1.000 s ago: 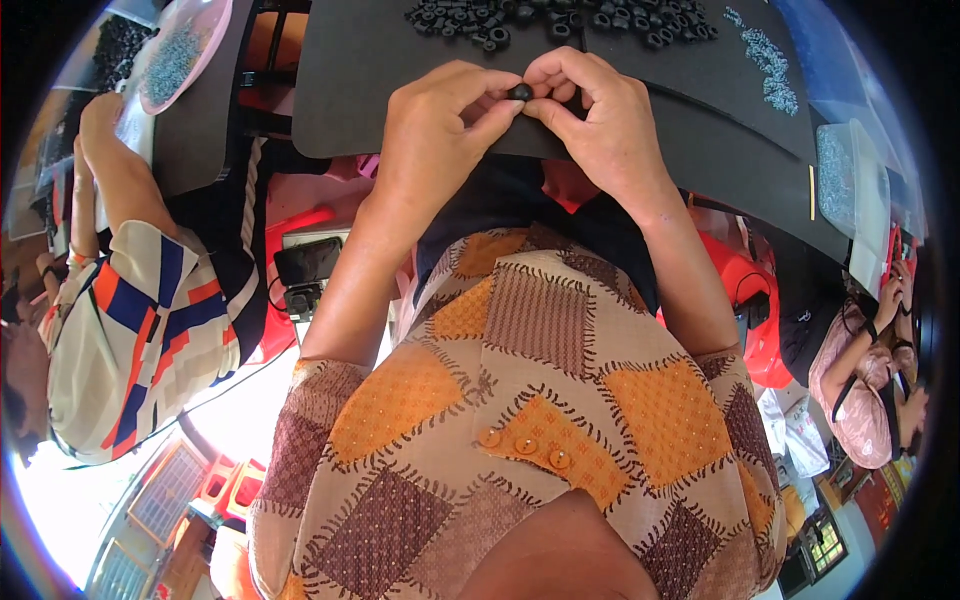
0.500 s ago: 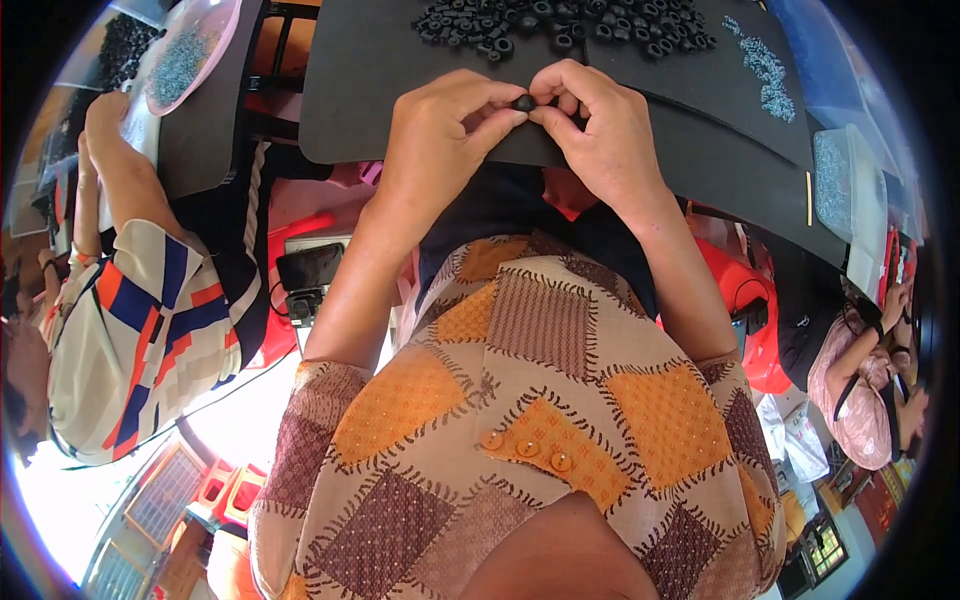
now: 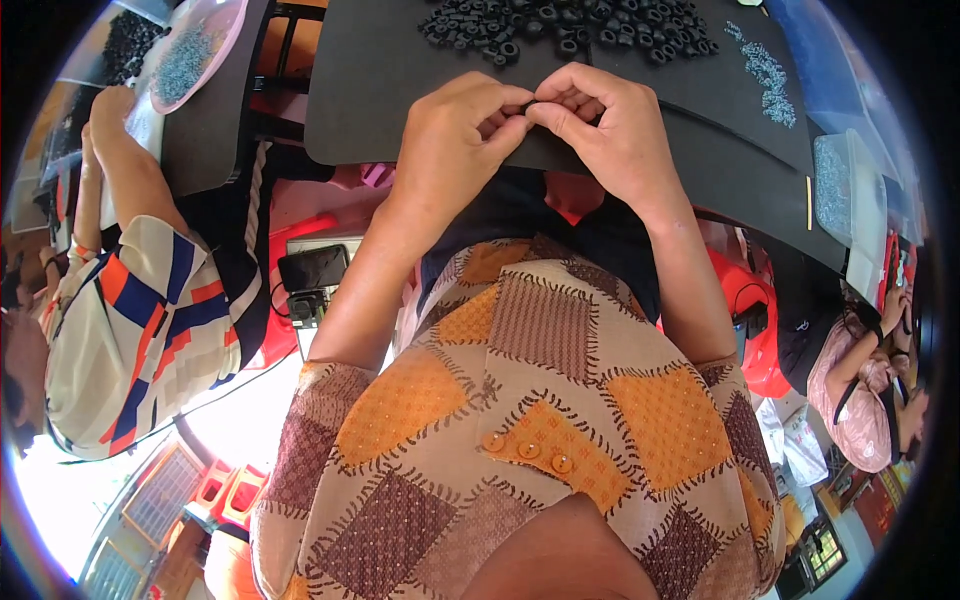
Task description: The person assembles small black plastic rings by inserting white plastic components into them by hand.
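Over the near part of the black tabletop (image 3: pixel 370 90), my left hand (image 3: pixel 455 130) and my right hand (image 3: pixel 612 122) meet at their fingertips. Pinched between them is a small black round part (image 3: pixel 530 106), mostly covered by the fingers. Both hands are closed on it. Just beyond my fingers lies a pile of black ring-shaped parts (image 3: pixel 665 40), with more small black parts (image 3: pixel 470 28) at its left. To the right of the pile is a scatter of small silvery-blue pieces (image 3: pixel 768 82).
A clear plastic tub (image 3: pixel 832 185) of small pieces stands at the right. On the left, a co-worker's arm (image 3: pixel 130 150) rests near a pink basin (image 3: pixel 228 55) holding silvery pieces (image 3: pixel 185 65). Another person (image 3: pixel 850 400) sits at the far right. A dark phone (image 3: pixel 312 267) lies below the table.
The black part, plainly visible between the fingertips before, is now mostly hidden. My hands have shifted slightly right and turned inward around it.
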`<action>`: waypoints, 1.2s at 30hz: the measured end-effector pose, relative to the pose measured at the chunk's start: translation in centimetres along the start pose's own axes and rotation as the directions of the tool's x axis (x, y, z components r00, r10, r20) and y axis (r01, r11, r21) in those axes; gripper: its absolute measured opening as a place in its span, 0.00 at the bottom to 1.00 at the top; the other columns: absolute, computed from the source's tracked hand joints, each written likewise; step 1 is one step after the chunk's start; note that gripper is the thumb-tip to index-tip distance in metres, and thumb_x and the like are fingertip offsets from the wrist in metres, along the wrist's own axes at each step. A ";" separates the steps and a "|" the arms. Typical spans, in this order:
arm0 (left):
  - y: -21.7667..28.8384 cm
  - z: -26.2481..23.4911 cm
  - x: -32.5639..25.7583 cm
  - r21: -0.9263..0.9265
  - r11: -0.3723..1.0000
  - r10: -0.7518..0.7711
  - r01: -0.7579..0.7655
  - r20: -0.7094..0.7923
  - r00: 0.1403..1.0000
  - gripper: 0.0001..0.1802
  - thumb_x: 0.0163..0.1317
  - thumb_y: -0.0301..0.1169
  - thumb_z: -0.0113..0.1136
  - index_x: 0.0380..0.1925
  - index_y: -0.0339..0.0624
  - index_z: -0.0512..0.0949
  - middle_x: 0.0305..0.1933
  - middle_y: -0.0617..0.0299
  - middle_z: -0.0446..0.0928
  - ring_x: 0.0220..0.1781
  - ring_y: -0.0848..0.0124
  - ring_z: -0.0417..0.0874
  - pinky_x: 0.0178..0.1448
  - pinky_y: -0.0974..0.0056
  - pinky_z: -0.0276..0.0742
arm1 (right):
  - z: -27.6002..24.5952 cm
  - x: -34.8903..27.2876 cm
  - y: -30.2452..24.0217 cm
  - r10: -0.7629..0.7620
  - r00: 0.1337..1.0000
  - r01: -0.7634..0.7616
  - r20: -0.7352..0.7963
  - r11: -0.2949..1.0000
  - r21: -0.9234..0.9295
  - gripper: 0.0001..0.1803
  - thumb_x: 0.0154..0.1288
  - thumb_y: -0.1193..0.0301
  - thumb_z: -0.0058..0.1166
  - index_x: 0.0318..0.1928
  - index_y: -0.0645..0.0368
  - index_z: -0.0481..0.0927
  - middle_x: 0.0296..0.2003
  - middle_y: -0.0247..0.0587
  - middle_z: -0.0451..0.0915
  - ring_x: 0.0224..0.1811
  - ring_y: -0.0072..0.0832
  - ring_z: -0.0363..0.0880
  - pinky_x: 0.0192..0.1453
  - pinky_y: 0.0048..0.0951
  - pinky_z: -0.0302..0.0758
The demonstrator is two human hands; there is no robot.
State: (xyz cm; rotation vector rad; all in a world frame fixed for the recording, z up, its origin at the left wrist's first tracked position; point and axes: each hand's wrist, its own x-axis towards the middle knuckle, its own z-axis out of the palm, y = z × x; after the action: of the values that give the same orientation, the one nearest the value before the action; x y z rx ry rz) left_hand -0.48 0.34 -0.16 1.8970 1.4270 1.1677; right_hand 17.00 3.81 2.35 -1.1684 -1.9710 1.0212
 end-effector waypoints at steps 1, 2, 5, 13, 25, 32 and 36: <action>0.0 0.0 0.0 0.001 1.000 0.001 -0.001 -0.009 1.000 0.11 0.53 0.22 0.69 0.38 0.38 0.85 0.31 0.61 0.81 0.30 0.73 0.82 0.33 0.71 0.77 | -0.1 0.0 0.1 -0.002 1.000 0.002 0.001 1.000 -0.001 0.07 0.59 0.73 0.64 0.35 0.63 0.82 0.28 0.38 0.85 0.29 0.21 0.83 0.36 0.23 0.78; -0.2 0.1 0.1 0.001 1.000 0.001 -0.001 -0.012 1.000 0.11 0.53 0.22 0.69 0.38 0.38 0.85 0.31 0.61 0.81 0.30 0.73 0.82 0.33 0.71 0.77 | -0.1 0.1 0.2 0.023 1.000 -0.023 0.019 0.999 0.031 0.07 0.59 0.73 0.64 0.35 0.63 0.82 0.27 0.38 0.85 0.29 0.21 0.83 0.36 0.22 0.78; -0.7 0.4 0.1 0.118 0.991 0.067 -0.061 -0.052 0.996 0.09 0.51 0.28 0.69 0.34 0.42 0.85 0.30 0.62 0.80 0.33 0.63 0.80 0.37 0.61 0.76 | -0.4 0.2 0.8 0.024 0.999 -0.027 0.042 0.997 0.072 0.07 0.60 0.73 0.64 0.35 0.64 0.82 0.25 0.36 0.83 0.28 0.19 0.82 0.36 0.22 0.77; -0.1 0.4 0.2 0.117 0.993 0.002 0.003 -0.043 0.999 0.09 0.49 0.30 0.70 0.32 0.45 0.86 0.30 0.64 0.80 0.36 0.63 0.79 0.40 0.61 0.76 | -0.8 2.5 0.2 -0.326 0.942 0.259 -0.079 0.558 0.788 0.15 0.73 0.66 0.48 0.28 0.59 0.70 0.20 0.26 0.59 0.22 0.16 0.55 0.27 0.23 0.51; -0.3 0.1 0.3 0.236 0.972 0.016 0.002 -0.076 0.997 0.07 0.48 0.31 0.70 0.28 0.44 0.85 0.29 0.65 0.79 0.35 0.62 0.78 0.38 0.59 0.75 | 1.4 3.1 -0.4 -0.270 0.937 0.104 0.221 0.821 0.561 0.15 0.68 0.69 0.54 0.25 0.65 0.79 0.19 0.26 0.73 0.25 0.12 0.66 0.28 0.21 0.62; -0.1 0.0 0.7 0.248 0.966 0.091 -0.066 -0.090 0.992 0.08 0.48 0.31 0.70 0.30 0.44 0.85 0.28 0.63 0.78 0.33 0.63 0.78 0.36 0.60 0.75 | 1.2 3.7 1.4 -0.391 0.915 0.129 0.105 0.528 0.840 0.14 0.69 0.67 0.54 0.30 0.66 0.79 0.20 0.28 0.71 0.23 0.14 0.65 0.26 0.22 0.59; -0.5 -1.4 0.2 -0.323 0.928 -0.184 0.185 0.033 0.982 0.10 0.53 0.32 0.71 0.34 0.41 0.85 0.29 0.66 0.81 0.29 0.76 0.78 0.34 0.70 0.73 | -4.0 2.9 0.7 -0.351 0.930 0.334 -0.111 0.679 0.653 0.11 0.70 0.72 0.47 0.29 0.61 0.71 0.20 0.30 0.65 0.21 0.18 0.56 0.28 0.23 0.56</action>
State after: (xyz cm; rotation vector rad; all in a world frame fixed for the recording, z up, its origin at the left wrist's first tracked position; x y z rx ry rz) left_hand -1.87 0.53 0.23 1.5040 1.2875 1.2229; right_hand 19.35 7.86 4.12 -0.3651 -1.5283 1.3655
